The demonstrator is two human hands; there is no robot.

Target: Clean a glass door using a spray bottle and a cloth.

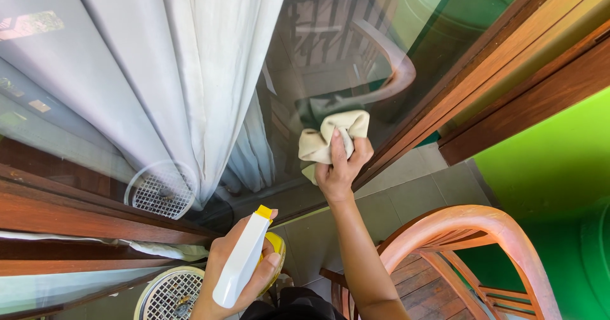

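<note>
Glass door, wooden frame, tiled floor

A white spray bottle with a yellow nozzle and yellow cap stands at the lower centre of the frame; no labels, signs or screens show.

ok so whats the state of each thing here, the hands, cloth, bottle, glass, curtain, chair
right hand: raised, pressing the cloth to the glass
cloth: crumpled, cream, flat against the pane
left hand: closed around the spray bottle
spray bottle: white with yellow nozzle, held upright, away from the glass
glass door: shut, reflective
curtain: gathered behind the glass
wooden chair: unoccupied, beside the door
</note>
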